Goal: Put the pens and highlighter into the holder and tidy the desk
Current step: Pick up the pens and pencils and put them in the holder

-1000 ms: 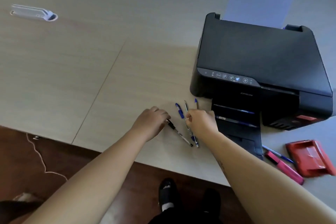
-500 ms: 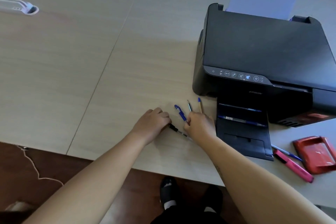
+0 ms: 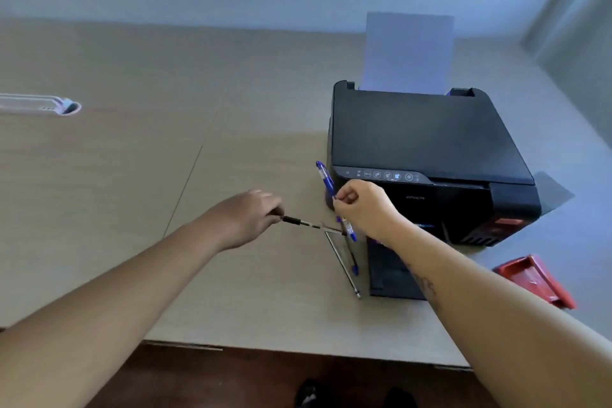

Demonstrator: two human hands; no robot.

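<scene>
My left hand point(image 3: 245, 219) grips a black pen point(image 3: 309, 224) by its end; the pen is lifted and points right. My right hand point(image 3: 362, 209) holds a blue pen point(image 3: 325, 179) upright, just left of the printer's front corner. Two more pens lie on the desk below my right hand: a clear pen with a blue cap point(image 3: 351, 257) and a thin silver-tipped one point(image 3: 344, 270). A red holder point(image 3: 536, 280) lies at the right, by my right forearm. No highlighter is visible.
A black printer point(image 3: 427, 149) with paper standing in its rear feed sits on the beige desk point(image 3: 132, 192); its output tray point(image 3: 390, 272) reaches toward the front edge. A white object point(image 3: 39, 104) lies far left. Dark floor and my shoes show below the desk edge.
Both hands have lifted off the desk: the left raised the black pen, the right picked up the blue pen and stood it upright. The view tilted up, so the highlighter left the frame.
</scene>
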